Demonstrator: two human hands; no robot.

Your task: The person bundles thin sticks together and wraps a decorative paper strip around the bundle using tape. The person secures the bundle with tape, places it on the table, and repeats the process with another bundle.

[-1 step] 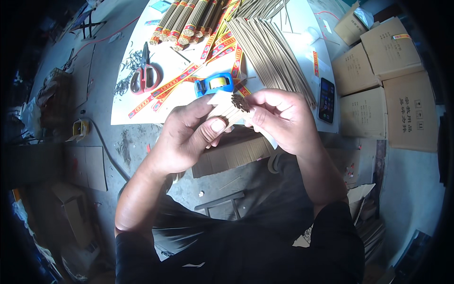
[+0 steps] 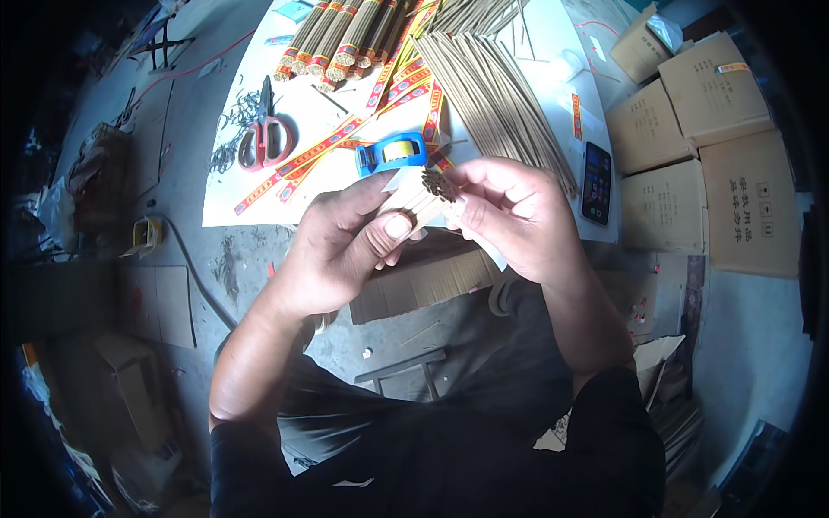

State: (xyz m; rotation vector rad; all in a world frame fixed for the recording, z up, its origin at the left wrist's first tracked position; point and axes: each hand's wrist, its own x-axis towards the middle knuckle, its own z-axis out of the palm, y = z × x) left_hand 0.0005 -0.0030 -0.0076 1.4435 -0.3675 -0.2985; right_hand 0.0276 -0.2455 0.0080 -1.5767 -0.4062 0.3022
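Note:
My left hand [image 2: 350, 246] is closed around a short-looking bundle of thin brown sticks [image 2: 418, 202], which resemble incense sticks. Its thumb presses along the side, and the cut ends face up and away from me. At the bundle's end, the thumb and fingers of my right hand [image 2: 518, 216] pinch its edge. A white slip of paper [image 2: 490, 248] hangs below the right fingers; whether they grip it too is hidden. Just beyond the hands, a blue tape dispenser [image 2: 391, 154] with a yellow roll stands on the white table [image 2: 324, 194].
Red-handled scissors [image 2: 266, 138] lie at left, near red-and-yellow paper strips [image 2: 302, 161]. Banded stick bundles [image 2: 345, 39] are stacked at the far side. Loose sticks [image 2: 496, 104] spread to the right, beside a phone [image 2: 596, 183]. Cardboard boxes [image 2: 747, 203] are piled past the table's right edge.

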